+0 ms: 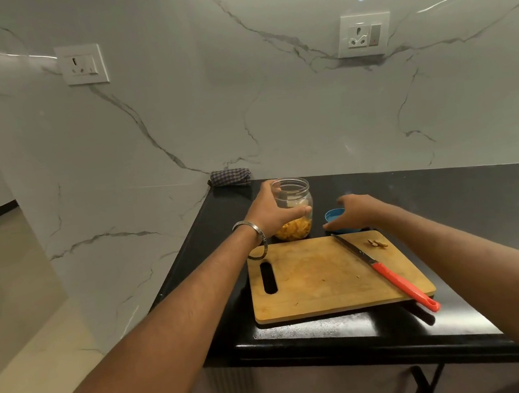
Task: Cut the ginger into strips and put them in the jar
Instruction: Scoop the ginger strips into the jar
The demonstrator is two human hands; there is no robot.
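1. The black bench ends at a rounded front edge just below the cutting board; its left edge runs up to the marble wall. To the right of the board the bench top is bare and dark.
2. The clear jar stands open just behind the board's far left corner, with ginger strips heaped in its bottom.
3. The left hand wraps the jar's side, its grip holding the glass; a metal bangle hangs at the wrist.
4. The right hand reaches over the blue lid beside the jar, fingers spread wide; whether they touch the lid I cannot tell.
5. A red-handled knife lies slantwise on the board, handle overhanging the near right corner. A small ginger scrap sits near the far right corner.
6. No readable writing; the bangle's marks are too small.
7. A folded checked cloth lies against the wall behind the jar. Two wall sockets sit high up.
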